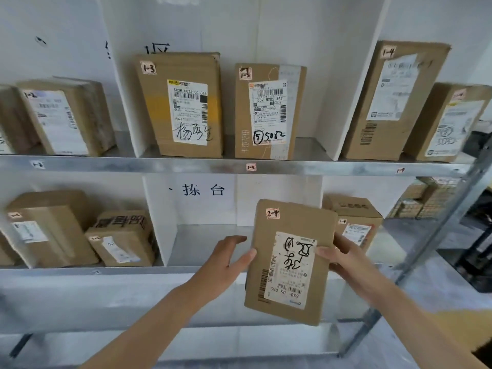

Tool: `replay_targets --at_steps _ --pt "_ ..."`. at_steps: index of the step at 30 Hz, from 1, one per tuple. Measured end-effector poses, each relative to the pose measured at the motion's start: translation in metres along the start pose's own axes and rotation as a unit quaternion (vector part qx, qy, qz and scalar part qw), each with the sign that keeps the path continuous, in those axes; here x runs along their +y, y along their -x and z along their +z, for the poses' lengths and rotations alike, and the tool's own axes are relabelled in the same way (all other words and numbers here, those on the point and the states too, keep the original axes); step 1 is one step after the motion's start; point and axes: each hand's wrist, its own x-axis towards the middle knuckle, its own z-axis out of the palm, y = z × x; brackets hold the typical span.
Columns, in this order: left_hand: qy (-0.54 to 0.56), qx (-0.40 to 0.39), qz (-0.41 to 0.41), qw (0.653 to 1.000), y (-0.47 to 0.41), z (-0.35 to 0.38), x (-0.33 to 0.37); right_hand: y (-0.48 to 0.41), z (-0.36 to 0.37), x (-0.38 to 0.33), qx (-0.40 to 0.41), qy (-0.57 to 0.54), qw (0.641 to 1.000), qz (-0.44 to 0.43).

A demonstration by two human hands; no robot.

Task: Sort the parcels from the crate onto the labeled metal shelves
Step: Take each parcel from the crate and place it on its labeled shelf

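I hold a flat brown cardboard parcel (288, 262) upright in front of the lower shelf; its small tag reads 2-4 and its white shipping label is upside down. My right hand (346, 265) grips its right edge, thumb on the label. My left hand (229, 258) touches the left edge with its thumb, fingers straight behind. Just behind the parcel stands another box tagged 2-4 (354, 222) in the right-hand bay of the lower shelf (133, 271). The crate is out of view.
The upper shelf (186, 166) bears edge tags 1-2, 1-3 and 1-4, with matching boxes (183, 105) above. White dividers (159, 222) split the bays. Two boxes (80, 233) fill the lower left bay. A metal upright (431, 235) slants at right.
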Motion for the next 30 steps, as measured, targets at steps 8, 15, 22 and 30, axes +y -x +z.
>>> replay_targets --at_steps 8,15,22,30 --pt "-0.017 -0.048 0.028 0.998 -0.017 0.022 0.014 0.004 -0.040 0.020 0.070 -0.021 0.997 0.012" --pt "-0.025 -0.083 0.067 0.994 -0.060 0.078 0.056 0.023 -0.117 0.011 0.089 -0.005 0.996 0.026" --pt "-0.017 -0.115 0.117 0.986 -0.114 0.159 0.125 0.039 -0.230 -0.008 0.086 0.034 0.993 0.068" --pt "-0.075 -0.114 0.129 0.982 -0.177 0.232 0.167 0.024 -0.335 -0.004 0.088 0.049 0.993 0.067"
